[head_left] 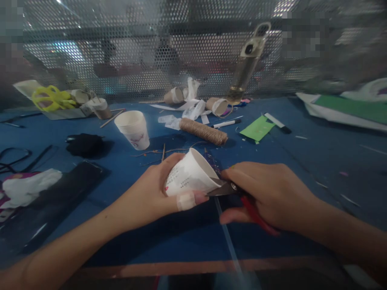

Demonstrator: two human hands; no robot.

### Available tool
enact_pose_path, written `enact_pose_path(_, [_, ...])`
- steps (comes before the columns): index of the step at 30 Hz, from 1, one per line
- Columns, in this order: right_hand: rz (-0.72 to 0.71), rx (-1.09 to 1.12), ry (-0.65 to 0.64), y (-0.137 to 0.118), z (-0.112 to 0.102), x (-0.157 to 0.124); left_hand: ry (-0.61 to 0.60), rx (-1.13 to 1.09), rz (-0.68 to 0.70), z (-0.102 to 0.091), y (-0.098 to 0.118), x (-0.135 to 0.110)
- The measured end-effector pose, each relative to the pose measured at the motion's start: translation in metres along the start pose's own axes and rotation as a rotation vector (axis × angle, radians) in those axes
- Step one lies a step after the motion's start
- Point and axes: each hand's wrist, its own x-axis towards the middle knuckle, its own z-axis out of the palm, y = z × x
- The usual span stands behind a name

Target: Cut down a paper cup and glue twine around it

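Note:
A white paper cup (186,175) with small printed marks lies tilted in my left hand (160,185), its mouth facing right. The left fingers wrap round its far side, and the thumb, with a bandage (185,201) on it, presses along the near side. My right hand (269,193) grips a pair of scissors (255,217) with red handles. Their blades straddle the cup's rim, one inside the mouth and one outside. Part of the right fingers is hidden behind the hand.
Behind my hands lie a roll of brown twine (204,131), stacked paper cups (133,129), a marker (226,123) and green paper (256,129). A clear bottle (246,68) stands by the perforated metal screen (136,52). A black pouch (86,145) sits left.

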Motion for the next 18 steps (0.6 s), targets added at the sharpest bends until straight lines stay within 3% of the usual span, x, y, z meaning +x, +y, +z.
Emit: enact_pose_path(18, [0.037,0.066,-0.047,-0.0017,-0.0031,0.0009,0.074,0.083,0.047,0.0066,0.0006,-0.0003])
